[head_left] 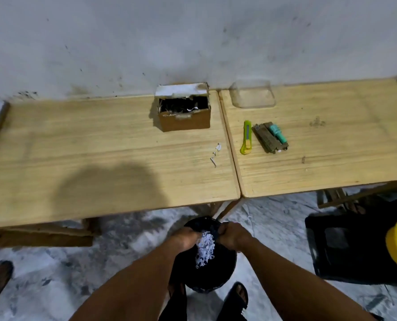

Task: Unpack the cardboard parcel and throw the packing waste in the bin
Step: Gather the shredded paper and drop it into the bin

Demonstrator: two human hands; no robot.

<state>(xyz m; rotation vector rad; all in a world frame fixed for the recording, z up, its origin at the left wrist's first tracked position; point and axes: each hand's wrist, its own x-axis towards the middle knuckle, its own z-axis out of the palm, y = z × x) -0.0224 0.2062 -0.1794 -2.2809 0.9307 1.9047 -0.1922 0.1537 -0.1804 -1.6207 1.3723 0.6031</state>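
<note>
Head view: curly, seemingly paper shreds [205, 250].

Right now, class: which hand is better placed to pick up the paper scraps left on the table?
Right, probably. The scraps lie right of centre, nearer the right hand than the left hand. Both are over the bin with shredded paper.

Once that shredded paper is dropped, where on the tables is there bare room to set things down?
The left table is bare from its left edge up to the cardboard box, apart from a few paper scraps near its right edge. The right table is bare right of the green-capped items and along its front. It is crowded around the yellow cutter and clear tub.
</note>
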